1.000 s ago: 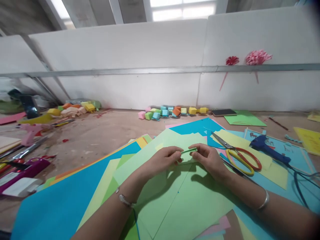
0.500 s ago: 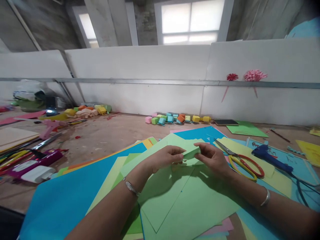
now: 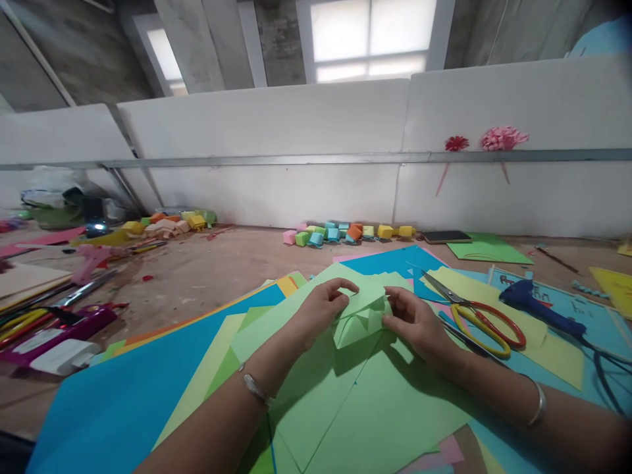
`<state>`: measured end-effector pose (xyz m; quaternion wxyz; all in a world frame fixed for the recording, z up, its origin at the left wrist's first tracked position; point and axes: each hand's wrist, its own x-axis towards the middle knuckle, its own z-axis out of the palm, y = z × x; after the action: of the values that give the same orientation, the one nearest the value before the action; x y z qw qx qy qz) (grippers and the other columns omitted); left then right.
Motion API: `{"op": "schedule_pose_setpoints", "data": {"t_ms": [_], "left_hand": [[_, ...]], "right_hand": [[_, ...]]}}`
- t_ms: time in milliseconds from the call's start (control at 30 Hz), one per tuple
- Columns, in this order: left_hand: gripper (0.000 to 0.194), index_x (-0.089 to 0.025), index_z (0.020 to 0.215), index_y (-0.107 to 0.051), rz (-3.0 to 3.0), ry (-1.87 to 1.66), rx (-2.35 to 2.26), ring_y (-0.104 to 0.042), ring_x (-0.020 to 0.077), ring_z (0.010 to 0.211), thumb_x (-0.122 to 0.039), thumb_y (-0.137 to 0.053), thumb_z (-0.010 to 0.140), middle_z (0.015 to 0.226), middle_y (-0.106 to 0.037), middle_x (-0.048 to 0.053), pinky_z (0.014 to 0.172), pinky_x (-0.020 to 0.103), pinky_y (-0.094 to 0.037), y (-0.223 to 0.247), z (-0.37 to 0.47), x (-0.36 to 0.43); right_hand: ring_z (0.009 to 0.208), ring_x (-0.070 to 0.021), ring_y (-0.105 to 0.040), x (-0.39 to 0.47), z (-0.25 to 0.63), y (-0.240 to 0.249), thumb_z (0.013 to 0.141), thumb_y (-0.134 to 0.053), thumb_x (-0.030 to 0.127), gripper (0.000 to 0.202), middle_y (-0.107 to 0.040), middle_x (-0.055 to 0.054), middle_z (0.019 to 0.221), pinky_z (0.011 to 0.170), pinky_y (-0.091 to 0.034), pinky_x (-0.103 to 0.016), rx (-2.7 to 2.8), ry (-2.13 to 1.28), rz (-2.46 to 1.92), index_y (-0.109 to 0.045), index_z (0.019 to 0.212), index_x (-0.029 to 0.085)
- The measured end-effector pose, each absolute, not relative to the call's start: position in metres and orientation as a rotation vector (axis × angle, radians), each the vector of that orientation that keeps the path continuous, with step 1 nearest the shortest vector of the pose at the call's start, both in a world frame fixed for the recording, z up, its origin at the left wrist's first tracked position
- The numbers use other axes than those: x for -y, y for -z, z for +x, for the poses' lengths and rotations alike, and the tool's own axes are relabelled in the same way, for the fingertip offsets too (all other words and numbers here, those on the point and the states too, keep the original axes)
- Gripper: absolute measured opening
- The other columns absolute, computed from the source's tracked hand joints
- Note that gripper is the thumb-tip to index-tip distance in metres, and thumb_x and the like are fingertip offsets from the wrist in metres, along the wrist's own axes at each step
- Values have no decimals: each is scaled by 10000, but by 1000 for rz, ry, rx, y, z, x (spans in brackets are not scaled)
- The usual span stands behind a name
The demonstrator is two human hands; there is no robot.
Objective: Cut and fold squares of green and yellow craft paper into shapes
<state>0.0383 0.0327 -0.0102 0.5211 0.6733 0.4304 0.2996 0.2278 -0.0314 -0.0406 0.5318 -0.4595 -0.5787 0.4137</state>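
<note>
The person's two bare hands meet over a layered spread of colored paper. The right hand (image 3: 419, 329) grasps the right edge of a folded light-green paper piece (image 3: 363, 319) between thumb and forefinger. The fingers of the left hand (image 3: 316, 313) curve at the piece's upper left, thumb and forefinger apart; whether they pinch it or have released it cannot be told. The piece, with pointed flaps facing the wearer, lies between the two sets of fingers, above a large light-green sheet (image 3: 390, 401).

Just right of the right fingers, scissors (image 3: 481, 322) with red and yellow handles lie with blades parted; farther right is a blue glue gun (image 3: 538, 306) with its cord. Beyond the fingertips, a row of small colored paper cubes (image 3: 355, 232) sits near the white wall panel (image 3: 296, 125), a dark phone (image 3: 447, 237) to its right. Well left of the left fingers are a pink glue gun (image 3: 91, 260) and a purple device (image 3: 83, 326), and nearer them a broad blue sheet (image 3: 123, 401). Two paper flowers, one red (image 3: 457, 143), one pink (image 3: 503, 138), stand at the rail (image 3: 296, 159), beyond and right of the right fingers.
</note>
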Motion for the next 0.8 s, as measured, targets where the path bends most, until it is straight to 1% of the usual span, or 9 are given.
{"op": "schedule_pose_setpoints", "data": {"t_ms": [100, 167, 233, 333, 400, 467, 567, 667, 800], "left_hand": [[288, -164, 940, -682, 1797, -718, -1034, -441, 113, 570, -361, -579, 757, 640, -549, -21, 544, 230, -319, 12, 39, -33], [362, -165, 978, -691, 1929, -712, -1018, -551, 163, 718, -431, -636, 737, 805, -661, 36, 637, 255, -395, 14, 41, -33], [470, -171, 1053, -680, 2005, -707, -996, -590, 203, 840, -463, -705, 685, 916, -691, 59, 715, 273, -428, 16, 41, -34], [384, -161, 1011, -681, 2011, -697, -982, -581, 178, 757, -424, -657, 733, 797, -670, 22, 674, 261, -421, 17, 41, -36], [273, -150, 794, -670, 1981, -707, -1011, -524, 142, 637, -404, -569, 790, 643, -589, -14, 594, 246, -376, 15, 39, -38], [290, -152, 649, -605, 1870, -724, -1041, -480, 123, 583, -400, -549, 788, 576, -523, -32, 551, 237, -342, 12, 37, -40], [230, -149, 746, -636, 1540, -703, -973, -523, 126, 601, -373, -635, 695, 637, -583, -25, 578, 238, -392, 8, 32, -40], [332, -138, 872, -668, 1348, -594, -844, -592, 154, 662, -324, -729, 604, 741, -658, 17, 636, 272, -458, 4, 27, -40], [338, -127, 825, -676, 1423, -429, -797, -628, 185, 726, -256, -801, 538, 782, -680, 41, 683, 300, -493, 1, 20, -39]], "right_hand": [[949, -231, -656, 32, 227, 43, 733, -676, 326, 411, -691, -90, 1044, 847, -541, -383, 1384, -940, -1137, -587, 1112, 196], [940, -224, -655, 33, 227, 43, 746, -659, 321, 388, -686, -86, 1043, 850, -538, -386, 1392, -921, -1133, -574, 1105, 200], [938, -221, -652, 34, 227, 42, 755, -644, 311, 379, -679, -82, 1041, 843, -538, -385, 1410, -918, -1119, -560, 1110, 207], [920, -215, -642, 34, 227, 43, 749, -633, 295, 395, -668, -71, 1007, 826, -531, -376, 1429, -909, -1121, -543, 1124, 211], [864, -203, -630, 32, 228, 45, 741, -622, 285, 416, -654, -55, 941, 776, -527, -355, 1421, -905, -1144, -529, 1139, 204], [781, -185, -606, 30, 230, 46, 736, -606, 270, 447, -621, -24, 845, 687, -510, -320, 1415, -887, -1188, -515, 1168, 197], [727, -170, -571, 28, 233, 48, 739, -583, 249, 483, -571, 4, 777, 616, -466, -288, 1431, -833, -1243, -505, 1213, 195], [750, -170, -567, 27, 235, 48, 748, -575, 247, 471, -567, -7, 815, 628, -461, -287, 1425, -829, -1234, -515, 1211, 193], [694, -145, -528, 29, 234, 42, 737, -601, 284, 405, -517, 6, 788, 587, -451, -267, 1308, -840, -1212, -543, 1127, 187]]}}
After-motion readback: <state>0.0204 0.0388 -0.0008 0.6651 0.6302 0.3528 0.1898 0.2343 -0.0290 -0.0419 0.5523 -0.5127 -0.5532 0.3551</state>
